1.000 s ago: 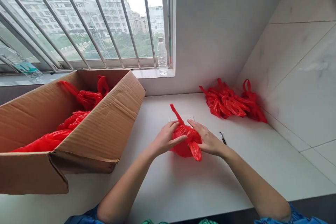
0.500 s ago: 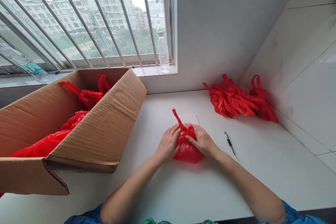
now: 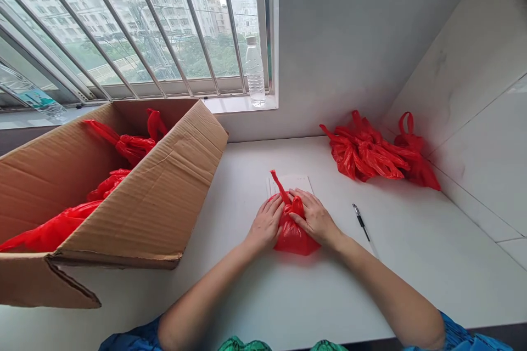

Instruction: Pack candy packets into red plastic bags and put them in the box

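- Red plastic bag (image 3: 295,236) bunched on the white counter (image 3: 411,269), between both hands, one handle poking up over a sheet of paper (image 3: 290,182).
- Left hand (image 3: 267,224) and right hand (image 3: 315,218) flat, fingers lightly spread, pressing in from either side; no pinch seen.
- Risk: thin plastic may slip or tear under harder pressure.

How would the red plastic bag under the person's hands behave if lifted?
The red plastic bag will probably feel floppy, since it creases under the left hand and right hand. Its rounded bulge could be air or soft contents, so it is likely light, though the contents are hidden. Its narrow handle would probably bend easily.
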The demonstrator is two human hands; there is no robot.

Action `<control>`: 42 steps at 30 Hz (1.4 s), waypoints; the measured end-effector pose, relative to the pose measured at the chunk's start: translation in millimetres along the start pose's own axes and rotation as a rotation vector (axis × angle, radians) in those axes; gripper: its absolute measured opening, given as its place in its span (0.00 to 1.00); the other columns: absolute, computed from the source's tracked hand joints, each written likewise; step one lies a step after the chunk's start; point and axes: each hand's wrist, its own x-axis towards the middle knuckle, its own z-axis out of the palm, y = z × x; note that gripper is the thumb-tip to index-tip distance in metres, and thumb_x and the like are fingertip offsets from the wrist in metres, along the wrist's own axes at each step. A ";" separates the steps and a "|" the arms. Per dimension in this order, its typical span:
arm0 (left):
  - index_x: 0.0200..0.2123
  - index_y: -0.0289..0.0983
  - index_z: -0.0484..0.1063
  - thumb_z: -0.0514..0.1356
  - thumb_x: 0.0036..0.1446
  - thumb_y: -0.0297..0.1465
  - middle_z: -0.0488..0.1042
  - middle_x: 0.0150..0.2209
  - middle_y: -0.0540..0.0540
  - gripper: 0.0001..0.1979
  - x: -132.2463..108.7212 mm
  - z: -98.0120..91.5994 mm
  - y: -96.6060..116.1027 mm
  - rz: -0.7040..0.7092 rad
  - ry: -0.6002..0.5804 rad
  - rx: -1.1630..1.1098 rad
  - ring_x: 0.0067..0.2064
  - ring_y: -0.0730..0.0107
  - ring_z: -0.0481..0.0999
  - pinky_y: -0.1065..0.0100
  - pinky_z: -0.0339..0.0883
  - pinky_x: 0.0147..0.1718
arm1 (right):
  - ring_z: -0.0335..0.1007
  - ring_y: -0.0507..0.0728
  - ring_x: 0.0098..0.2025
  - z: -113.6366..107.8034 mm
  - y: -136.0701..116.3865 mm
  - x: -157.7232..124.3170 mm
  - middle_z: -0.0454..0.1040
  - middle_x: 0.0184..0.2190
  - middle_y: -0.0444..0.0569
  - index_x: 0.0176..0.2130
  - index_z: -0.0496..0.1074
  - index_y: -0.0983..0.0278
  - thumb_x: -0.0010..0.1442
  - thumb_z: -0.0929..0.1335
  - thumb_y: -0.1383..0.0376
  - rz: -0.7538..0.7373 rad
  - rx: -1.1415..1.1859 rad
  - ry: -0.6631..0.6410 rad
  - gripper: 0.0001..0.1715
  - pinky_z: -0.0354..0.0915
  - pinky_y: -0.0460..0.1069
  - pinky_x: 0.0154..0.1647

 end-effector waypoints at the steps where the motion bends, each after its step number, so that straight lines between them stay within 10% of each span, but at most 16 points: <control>1: 0.65 0.35 0.57 0.51 0.58 0.24 0.60 0.67 0.37 0.30 -0.2 0.7 -0.4 0.002 -0.001 -0.001 0.71 0.56 0.54 0.47 0.53 0.67 | 0.54 0.61 0.69 0.5 0.3 -0.2 0.63 0.66 0.52 0.68 0.57 0.61 0.71 0.58 0.51 -0.001 -0.007 -0.003 0.32 0.55 0.62 0.69; 17: 0.63 0.37 0.62 0.50 0.65 0.32 0.64 0.65 0.36 0.24 -2.9 -0.9 -7.8 0.011 0.009 -0.152 0.67 0.53 0.60 0.44 0.53 0.66 | 0.55 0.62 0.68 0.6 -8.6 -0.6 0.64 0.66 0.50 0.67 0.61 0.58 0.73 0.56 0.55 -0.012 -0.124 0.034 0.28 0.54 0.62 0.68; 23: 0.56 0.41 0.68 0.55 0.63 0.49 0.69 0.58 0.40 0.25 3.3 -55.1 39.4 -0.049 0.032 -0.349 0.59 0.52 0.68 0.52 0.62 0.60 | 0.73 0.59 0.45 -51.0 -37.2 -2.2 0.76 0.43 0.51 0.51 0.77 0.55 0.72 0.56 0.55 0.059 0.202 0.273 0.24 0.69 0.56 0.49; 27: 0.55 0.42 0.65 0.68 0.47 0.55 0.75 0.49 0.42 0.37 15.0 -63.3 84.4 -0.036 0.053 -0.363 0.49 0.55 0.75 0.54 0.66 0.53 | 0.68 0.54 0.28 -75.2 -60.3 -12.4 0.71 0.29 0.48 0.42 0.80 0.60 0.71 0.59 0.54 0.108 0.442 0.330 0.23 0.66 0.49 0.28; 30: 0.49 0.41 0.68 0.67 0.52 0.50 0.78 0.39 0.47 0.27 17.6 -74.4 107.2 -0.085 0.002 -0.326 0.38 0.63 0.77 0.64 0.69 0.39 | 0.65 0.53 0.25 -81.6 -64.3 -26.4 0.70 0.25 0.46 0.37 0.79 0.60 0.69 0.62 0.55 0.084 0.535 0.402 0.20 0.63 0.49 0.26; 35: 0.38 0.39 0.70 0.62 0.59 0.47 0.72 0.26 0.54 0.17 -8.3 -165.7 109.8 -0.161 0.145 -0.298 0.27 0.76 0.68 0.74 0.62 0.27 | 0.68 0.55 0.25 -85.2 -38.9 -45.2 0.74 0.27 0.50 0.39 0.79 0.63 0.69 0.59 0.49 0.262 0.732 0.549 0.27 0.66 0.52 0.28; 42: 0.45 0.27 0.70 0.63 0.56 0.52 0.67 0.31 0.54 0.31 -69.2 -346.0 16.1 -0.513 1.059 0.274 0.32 0.83 0.66 0.75 0.65 0.35 | 0.70 0.58 0.24 -83.3 -14.5 -48.6 0.74 0.25 0.52 0.34 0.80 0.65 0.65 0.62 0.44 0.436 0.717 0.515 0.31 0.67 0.53 0.24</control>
